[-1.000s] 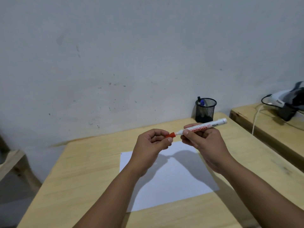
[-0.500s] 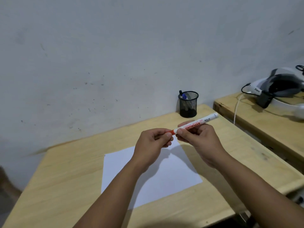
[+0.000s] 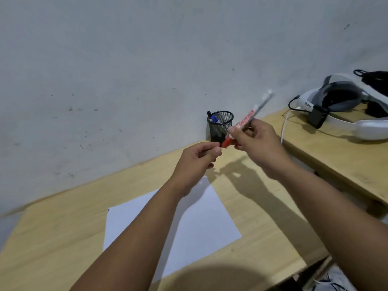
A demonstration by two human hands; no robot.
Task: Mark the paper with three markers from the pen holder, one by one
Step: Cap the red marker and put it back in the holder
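My right hand (image 3: pixel 255 141) grips a white marker with red lettering (image 3: pixel 251 115), tilted steeply so its tail points up and right. Its red cap (image 3: pixel 226 142) points down-left, and the fingertips of my left hand (image 3: pixel 196 162) pinch the cap's end. Both hands hover above the far part of the wooden desk (image 3: pixel 63 234). A blank white sheet of paper (image 3: pixel 201 227) lies on the desk under my forearms. The black mesh pen holder (image 3: pixel 220 126) stands at the desk's far edge by the wall, with a blue-capped marker (image 3: pixel 213 118) and a black tip showing inside.
A second wooden desk (image 3: pixel 336 156) stands to the right, across a narrow gap. It carries a white and grey headset (image 3: pixel 346 110) with a cable (image 3: pixel 284 124). A plain grey wall rises directly behind both desks.
The marker has swung from nearly level to steeply tilted, and both hands have risen toward the pen holder. My view has shifted, putting the paper lower in frame.
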